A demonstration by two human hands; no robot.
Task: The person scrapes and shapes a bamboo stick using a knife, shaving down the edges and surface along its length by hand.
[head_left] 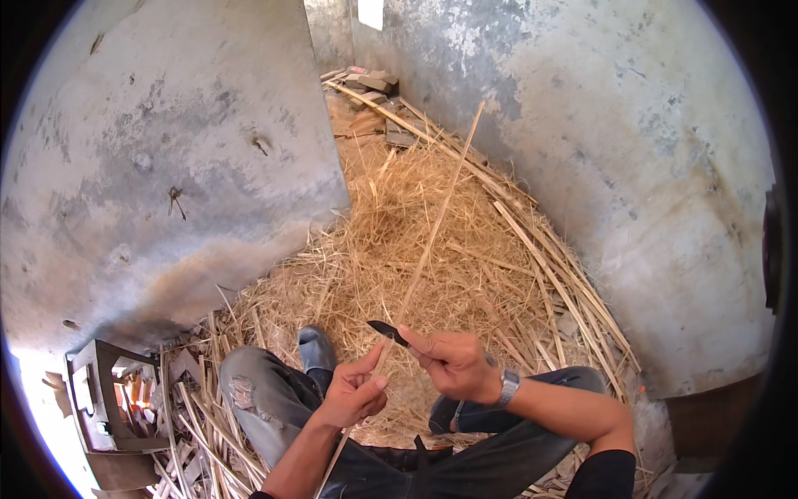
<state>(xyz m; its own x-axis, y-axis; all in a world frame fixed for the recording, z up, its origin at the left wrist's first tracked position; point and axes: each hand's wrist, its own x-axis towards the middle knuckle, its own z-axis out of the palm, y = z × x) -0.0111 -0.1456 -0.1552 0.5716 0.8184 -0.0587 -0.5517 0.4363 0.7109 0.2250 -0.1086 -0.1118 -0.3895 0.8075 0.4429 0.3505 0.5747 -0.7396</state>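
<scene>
The left hand (357,395) pinches a long, thin, pale tan wooden-looking strip (438,220) running from 7 o'clock towards 1 o'clock. Just beyond, at 2 o'clock from it, the right hand (453,362) grips a short black-bladed knife (385,329), blade pointing to 10 o'clock, at the strip. Farther off, towards 12 o'clock, spreads a loose heap of straw-coloured curly shavings (378,220); at 2 o'clock rises a stained grey wall (632,208).
</scene>
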